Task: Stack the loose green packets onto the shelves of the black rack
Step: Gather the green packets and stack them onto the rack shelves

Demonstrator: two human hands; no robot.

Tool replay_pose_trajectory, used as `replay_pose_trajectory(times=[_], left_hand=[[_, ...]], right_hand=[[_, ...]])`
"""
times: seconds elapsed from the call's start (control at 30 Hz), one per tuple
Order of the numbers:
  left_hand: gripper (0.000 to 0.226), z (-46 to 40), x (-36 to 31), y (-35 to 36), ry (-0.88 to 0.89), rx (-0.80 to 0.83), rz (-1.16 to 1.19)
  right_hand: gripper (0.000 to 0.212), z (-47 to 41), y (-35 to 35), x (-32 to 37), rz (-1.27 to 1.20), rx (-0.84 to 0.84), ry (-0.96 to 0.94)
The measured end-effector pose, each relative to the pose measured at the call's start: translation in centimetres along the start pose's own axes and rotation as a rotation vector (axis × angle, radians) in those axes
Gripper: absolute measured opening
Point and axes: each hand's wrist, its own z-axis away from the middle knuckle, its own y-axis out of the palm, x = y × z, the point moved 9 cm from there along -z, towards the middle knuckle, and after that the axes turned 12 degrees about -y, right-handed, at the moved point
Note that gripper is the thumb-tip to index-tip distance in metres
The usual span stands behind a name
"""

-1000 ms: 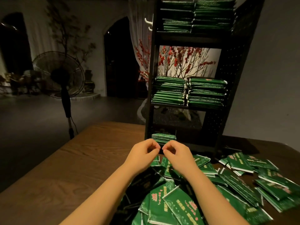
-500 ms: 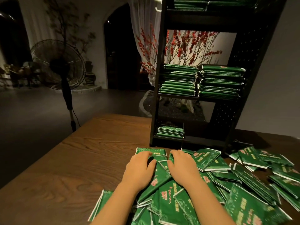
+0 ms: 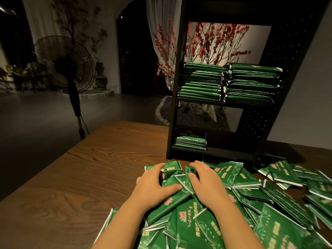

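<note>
1. Table [image 3: 75,177] of brown wood fills the lower view from where I watch, carrying everything else.
2. Black rack [image 3: 294,72] stands on the far side of it; its middle shelf holds two full piles of green packets [image 3: 201,81] side by side, and its bottom shelf holds one short pile [image 3: 190,141] at the left end.
3. Loose green packets [image 3: 280,200] lie in a messy heap on the table just in front of the rack, spreading to the right and toward me.
4. Left hand [image 3: 152,187] rests on the near-left part of the heap, fingers [image 3: 159,167] curled over the edge of a packet [image 3: 170,168] and thumb pressed on the one below; I read it as a loose grasp, not a lift.
5. Right hand [image 3: 206,184] lies just beside it, fingers bent down on the packets; whether it pinches one I cannot tell.
</note>
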Motion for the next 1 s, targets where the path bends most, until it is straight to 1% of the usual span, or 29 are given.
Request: replay_pose_trajectory(times=[0.03,0.1,0.17,0.2,0.27,0.37,0.47,0.53,0.6,0.67,0.77,0.83,0.9,0.93,1.0], left_hand=[[0.080,-0.2,0.3,-0.1,-0.007,0.008,0.045],[0.055,-0.4,0.7,-0.1,-0.004,0.009,0.089],[0.037,-0.4,0.5,-0.2,0.016,-0.018,0.042],[0.032,-0.2,0.2,-0.3,0.034,-0.046,-0.022],[0.031,0.1,-0.1,-0.7,0.044,-0.109,-0.138],[0.033,0.4,-0.2,-1.3,0.015,-0.151,-0.170],[0.052,0.6,-0.3,-1.1,0.026,-0.142,-0.235],[0.057,0.6,-0.5,-0.7,0.053,-0.107,-0.241],[0.051,0.6,-0.6,-0.4,0.086,-0.062,-0.184],[0.039,0.6,-0.7,-0.5,0.126,-0.050,-0.071],[0.020,1.0,-0.8,-2.0,0.134,-0.130,0.140],[0.015,1.0,-0.3,-3.2,0.098,-0.214,0.256],[0.011,1.1,0.0,-3.9,0.080,-0.280,0.309],[0.010,1.1,0.1,-4.0,0.069,-0.288,0.332],[0.013,1.0,0.4,-3.8,0.023,-0.252,0.415]], right_hand=[[0.046,0.0,0.1,0.0,-0.004,0.005,-0.002],[0.049,0.1,0.2,-0.2,-0.010,0.014,0.009],[0.053,0.1,0.3,-0.4,0.004,0.030,0.038],[0.056,0.2,0.4,-0.6,0.025,0.044,0.065],[0.064,0.5,0.4,-1.1,0.099,0.067,0.138],[0.076,1.0,0.1,-1.2,0.191,0.087,0.223],[0.080,1.1,-0.4,-0.7,0.210,0.081,0.204],[0.080,1.1,-0.7,-0.3,0.162,0.069,0.168],[0.079,1.1,-0.6,0.0,0.101,0.057,0.121],[0.078,1.0,-0.8,0.4,-0.011,0.012,0.073],[0.083,1.0,-1.4,0.9,-0.247,-0.083,0.041],[0.091,1.1,-2.0,0.5,-0.355,-0.140,0.075],[0.093,1.3,-2.3,-0.2,-0.437,-0.164,0.132],[0.089,1.3,-2.2,-0.4,-0.469,-0.154,0.150],[0.074,1.3,-2.0,-0.4,-0.564,-0.154,0.154]])
